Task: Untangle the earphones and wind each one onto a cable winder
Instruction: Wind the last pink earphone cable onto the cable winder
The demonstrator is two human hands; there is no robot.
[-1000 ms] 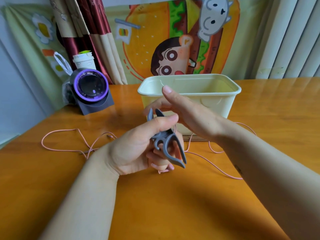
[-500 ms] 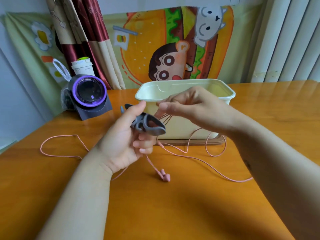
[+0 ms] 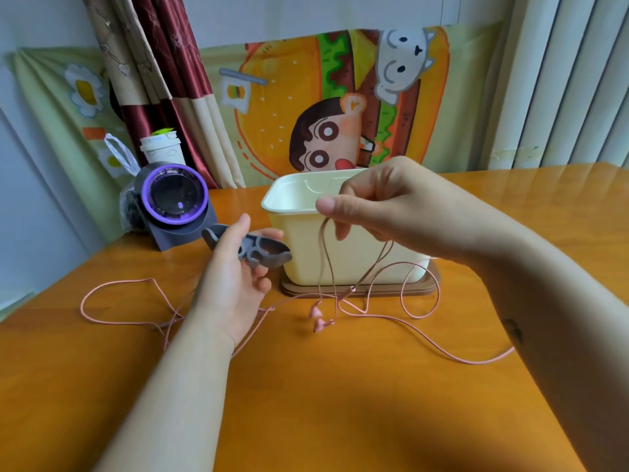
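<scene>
Above the orange wooden desk (image 3: 340, 403), R hand (image 3: 391, 206) pinches thin pink earphone cable (image 3: 322, 260); pink earbuds (image 3: 317, 318) hang low by the desk. L hand (image 3: 235, 281) grips grey plastic cable winder (image 3: 263, 252), just left of cream plastic tub (image 3: 354, 264). Cable slack loops across desk.

The left hand (image 3: 235, 287) covers part of the cable winder (image 3: 269, 255) and cord (image 3: 82, 303).

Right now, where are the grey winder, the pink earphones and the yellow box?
grey cable winder (image 3: 265, 252): head view, its ringed middle.
pink earphones (image 3: 316, 312): head view, the upper bud.
cream plastic tub (image 3: 303, 270): head view, its front wall.
</scene>
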